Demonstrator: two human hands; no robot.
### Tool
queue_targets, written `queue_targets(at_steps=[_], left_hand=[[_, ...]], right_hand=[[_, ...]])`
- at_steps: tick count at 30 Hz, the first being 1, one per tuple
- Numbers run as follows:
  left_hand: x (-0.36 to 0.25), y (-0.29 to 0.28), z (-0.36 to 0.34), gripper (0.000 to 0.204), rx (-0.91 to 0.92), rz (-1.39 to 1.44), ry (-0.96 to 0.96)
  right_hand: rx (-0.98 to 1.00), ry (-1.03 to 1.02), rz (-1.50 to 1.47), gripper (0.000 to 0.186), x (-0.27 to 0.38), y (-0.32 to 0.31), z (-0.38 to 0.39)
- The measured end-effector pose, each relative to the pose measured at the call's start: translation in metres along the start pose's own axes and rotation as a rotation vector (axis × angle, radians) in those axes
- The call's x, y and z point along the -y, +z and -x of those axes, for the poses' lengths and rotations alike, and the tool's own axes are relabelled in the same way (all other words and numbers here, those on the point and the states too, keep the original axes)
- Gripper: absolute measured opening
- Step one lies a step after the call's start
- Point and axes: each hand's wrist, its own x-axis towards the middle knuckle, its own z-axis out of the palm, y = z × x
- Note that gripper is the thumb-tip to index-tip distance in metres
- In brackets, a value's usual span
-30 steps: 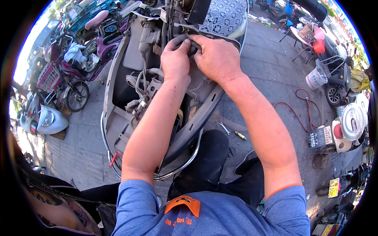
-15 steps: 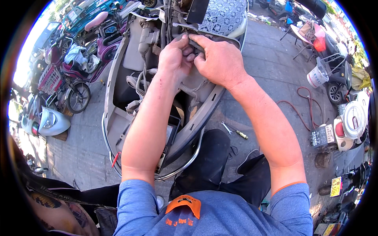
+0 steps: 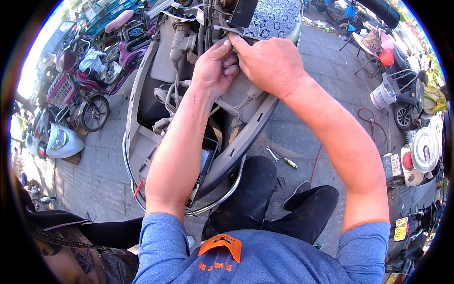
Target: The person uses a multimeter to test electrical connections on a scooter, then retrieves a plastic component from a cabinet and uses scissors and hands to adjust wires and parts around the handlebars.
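the opened scooter (image 3: pixel 163 66) lies straight ahead of the person, grey inner shell and wiring exposed, and both hands are over its upper right part. the left hand (image 3: pixel 213 71) is partly curled, its thumb tip beside the right forefinger; i cannot tell whether anything is pinched there. the right hand (image 3: pixel 272 64) has its forefinger stretched out and the other fingers folded under, so its grip cannot be told either.

a small part held at those fingertips, if there is one, could slip and drop into the shell, since the cavity gapes below. the sheathed wires (image 3: pixel 229 108) run just under the left wrist; a forearm drawn back low might snag them and tug a connector. a knuckle could scrape the dark flat panel (image 3: pixel 243 12) if a finger slips upward (it stands close above the fingertips).

the shell's right rim (image 3: pixel 249 135) passes under the right forearm, while the bent metal rail (image 3: pixel 227 201) curves round the near end, close to the knee (image 3: pixel 257 177). more room seems to lie to the right, over the paving (image 3: pixel 326 75), though a wrench (image 3: pixel 272 154) and a screwdriver (image 3: pixel 290 163) lie there near the shoe, where a step could kick them.
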Motion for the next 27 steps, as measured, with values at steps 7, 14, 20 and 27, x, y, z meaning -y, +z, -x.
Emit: queue_targets(at_steps=[7,14,20,27], left_hand=[[-0.001,-0.001,0.002,0.012,-0.062,-0.016,-0.040],[-0.002,0.008,0.003,0.014,-0.204,0.085,-0.121],[0.003,-0.001,0.000,0.013,-0.137,0.102,-0.065],[0.009,0.001,-0.001,0.004,-0.165,0.092,0.019]], right_hand=[[-0.046,-0.006,-0.016,0.034,0.002,0.007,0.000],[-0.047,0.085,-0.065,0.030,0.006,0.014,0.000],[-0.031,0.244,-0.263,0.018,0.006,0.017,0.004],[-0.092,0.247,-0.297,0.013,0.009,0.033,0.008]])
